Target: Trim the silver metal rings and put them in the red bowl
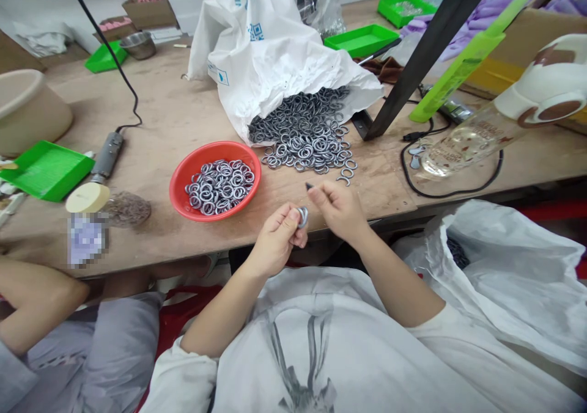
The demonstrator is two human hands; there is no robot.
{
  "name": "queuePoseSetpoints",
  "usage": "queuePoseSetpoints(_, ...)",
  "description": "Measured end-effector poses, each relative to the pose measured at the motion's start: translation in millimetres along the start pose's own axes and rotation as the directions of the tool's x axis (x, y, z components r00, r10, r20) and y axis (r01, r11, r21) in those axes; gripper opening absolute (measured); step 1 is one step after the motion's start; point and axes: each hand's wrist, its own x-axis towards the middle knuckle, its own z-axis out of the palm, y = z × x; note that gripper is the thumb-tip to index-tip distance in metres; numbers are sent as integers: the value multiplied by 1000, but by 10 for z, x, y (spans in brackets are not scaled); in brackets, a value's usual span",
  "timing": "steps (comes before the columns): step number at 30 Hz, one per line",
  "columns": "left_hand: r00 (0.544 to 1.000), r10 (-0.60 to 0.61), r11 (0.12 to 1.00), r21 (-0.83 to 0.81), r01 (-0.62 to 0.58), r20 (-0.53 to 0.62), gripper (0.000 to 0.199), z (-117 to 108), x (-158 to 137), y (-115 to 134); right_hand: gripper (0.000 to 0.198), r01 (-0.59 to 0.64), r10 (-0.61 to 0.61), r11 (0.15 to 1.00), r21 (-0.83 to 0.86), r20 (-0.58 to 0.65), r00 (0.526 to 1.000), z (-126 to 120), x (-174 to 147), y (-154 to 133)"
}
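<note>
My left hand point(275, 239) is closed, pinching a grey ring point(302, 217) between thumb and fingers just off the table's front edge. Close by on the right, my right hand point(342, 211) grips a small tool whose dark pointed tip point(309, 186) sticks out past the fingers; the rest of it is hidden. Ahead of both hands, a heap of grey rings point(312, 150) spills out of a white sack point(284, 65) onto the table. To the left stands a red bowl point(177, 196) with many similar rings point(220, 187) in it.
A black metal post point(413, 65) rises right of the sack. Further right are a clear bottle point(477, 138) and a black cable point(440, 194). At left lie a grey handheld tool point(106, 156) and a green tray point(46, 171). A co-worker's arm point(36, 288) is at lower left.
</note>
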Motion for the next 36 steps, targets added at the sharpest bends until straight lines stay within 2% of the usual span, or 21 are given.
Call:
queuePoseSetpoints(2,999,-4,1000,3,3,41,44,-5,-20,-12,54,-87,90,994,69,-44,995,-12,32,68)
queuePoseSetpoints(3,1000,-8,1000,-10,8,22,44,-12,-19,-15,52,-76,83,991,111,-55,995,-8,33,70)
queuePoseSetpoints(7,994,-35,998,-49,30,-104,46,-58,35,-19,29,168,-160,963,211,-55,986,55,-19,-87)
queuePoseSetpoints(10,988,-79,995,-71,70,-135,47,-87,55,-21,23,272,-270,953,131,-33,962,82,-30,-199)
queuePoseSetpoints(14,982,-117,992,-63,109,-150,59,-95,35,-13,17,290,-290,957,6,-8,957,78,-19,-203)
queuePoseSetpoints(16,984,-66,998,-1,67,-167,61,-89,31,-13,21,274,-273,961,27,-17,962,82,-27,-185)
queuePoseSetpoints(19,981,17,997,74,-3,-191,58,-85,43,-25,22,226,-217,972,66,-116,969,98,-47,-178)
queuePoseSetpoints(23,978,37,991,137,-8,-208,63,-88,61,-64,29,163,-147,984,71,-192,970,140,-57,-194)
queuePoseSetpoints(25,973,43,990,139,-12,-227,63,-81,65,-86,29,71,-46,991,115,-208,977,183,-66,-209)
queuePoseSetpoints(26,973,56,990,137,-25,-226,61,-75,66,-93,30,-3,41,983,181,-206,978,212,-79,-218)
queuePoseSetpoints(28,970,92,990,120,-67,-223,56,-57,64,-94,32,-161,224,914,372,-132,966,277,-121,-236)
queuePoseSetpoints(29,967,106,991,104,-83,-232,56,-47,62,-86,34,-217,278,869,445,-74,958,308,-149,-244)
queuePoseSetpoints(31,957,109,993,62,-96,-267,57,-27,55,-58,38,-253,285,822,509,16,958,347,-199,-260)
queuePoseSetpoints(33,957,96,995,36,-89,-275,59,-7,42,-29,37,-221,221,811,542,65,973,342,-219,-279)
queuePoseSetpoints(36,976,75,997,13,-74,-204,58,23,17,-10,39,-172,135,798,577,106,985,267,-161,-300)
